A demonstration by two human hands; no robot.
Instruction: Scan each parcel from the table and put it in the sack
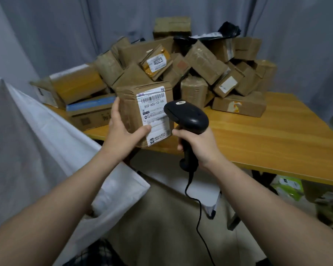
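My left hand grips a brown cardboard parcel upright above the table's near edge, thumb on its white barcode label, which faces me. My right hand grips the handle of a black corded barcode scanner; its head sits just right of the label, pointing at it. A large white sack stands open at the left, next to my left arm. A heap of brown parcels covers the back of the wooden table.
Grey curtains hang behind the table. The scanner's black cable hangs down between my arms. Green packages and other clutter lie on the floor under the table's right side. Flat boxes lie at the table's left end beside the sack.
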